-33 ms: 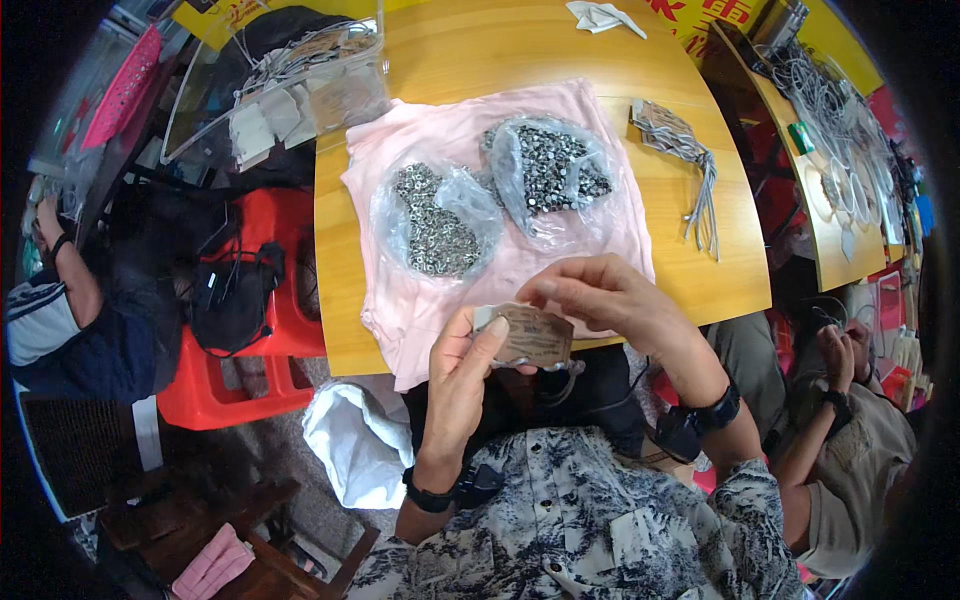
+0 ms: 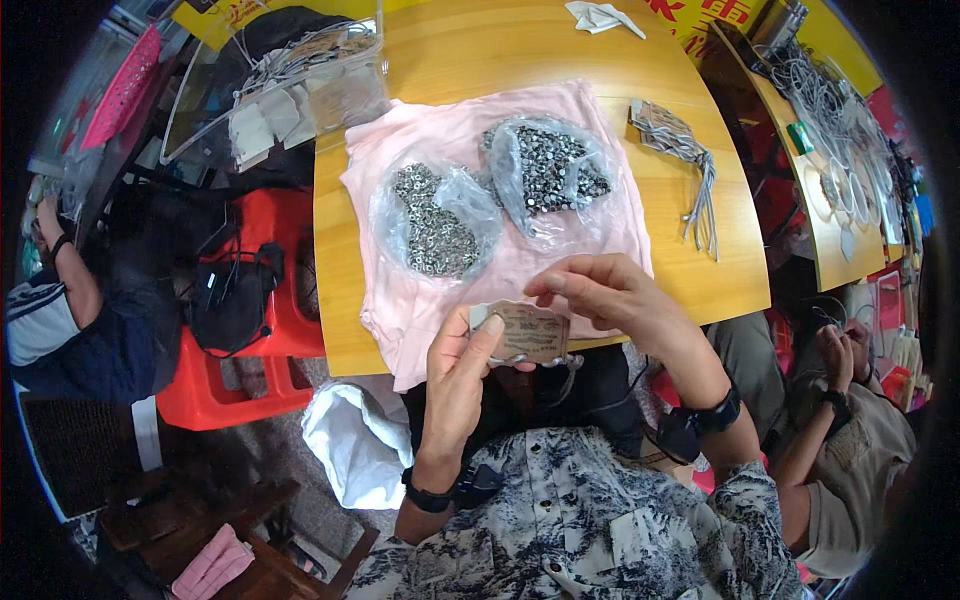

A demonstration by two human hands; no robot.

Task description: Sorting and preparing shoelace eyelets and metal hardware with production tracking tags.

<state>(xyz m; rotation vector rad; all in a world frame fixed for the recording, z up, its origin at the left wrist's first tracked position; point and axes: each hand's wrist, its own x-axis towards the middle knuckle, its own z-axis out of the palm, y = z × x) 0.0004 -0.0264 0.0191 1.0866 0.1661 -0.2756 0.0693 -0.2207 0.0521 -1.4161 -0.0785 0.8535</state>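
Observation:
My left hand grips a brown printed cardboard tag above the table's near edge, its thumb pressed on the front face. Grey cord hangs at the tag's lower right. Just over the tag's upper right edge, my right hand is curled with thumb and forefinger together; what they pinch, if anything, is too small to make out. Beyond the hands, a clear bag of small silvery metal rings and another of darker metal studs lie open on a pink cloth.
A bundle of tags with grey cords lies right of the cloth on the wooden table. At the far left stands a clear bin of tags. A red stool and white sack are below. Other people sit at both sides.
The tag has turned a little more squarely to view and shifted slightly left. My right hand has barely moved. The bags and cloth stay put.

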